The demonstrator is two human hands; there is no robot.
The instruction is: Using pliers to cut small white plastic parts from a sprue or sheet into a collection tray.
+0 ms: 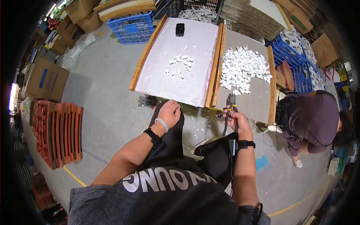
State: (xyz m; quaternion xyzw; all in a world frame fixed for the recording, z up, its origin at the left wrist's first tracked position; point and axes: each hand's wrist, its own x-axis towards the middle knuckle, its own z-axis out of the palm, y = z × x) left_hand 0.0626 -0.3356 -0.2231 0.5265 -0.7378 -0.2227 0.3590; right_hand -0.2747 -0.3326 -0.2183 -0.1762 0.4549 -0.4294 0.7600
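My right hand (pixel 240 122) grips a pair of pliers (pixel 233 99) with black and yellow handles. Their jaws point away from me, over the near edge of the right board (pixel 257 103). Just beyond the tips lies a broad heap of small white pieces (pixel 243 69). My left hand (pixel 169 113) is closed above my left knee, near the front edge of the left board (pixel 153 63); whatever its fingers may hold is hidden. Several similar white pieces (pixel 181 60) lie scattered on that pale board. A small black tray-like object (pixel 180 29) sits at its far end.
Wooden rails (pixel 221 67) border the boards. Blue crates (pixel 131 28) stand behind, with more holding white parts (pixel 288 48) at right. Close on the right, another person (pixel 313 118) bends over. Stacked reddish boards (pixel 60 135) and a carton (pixel 47 80) stand at left. White scraps litter the floor.
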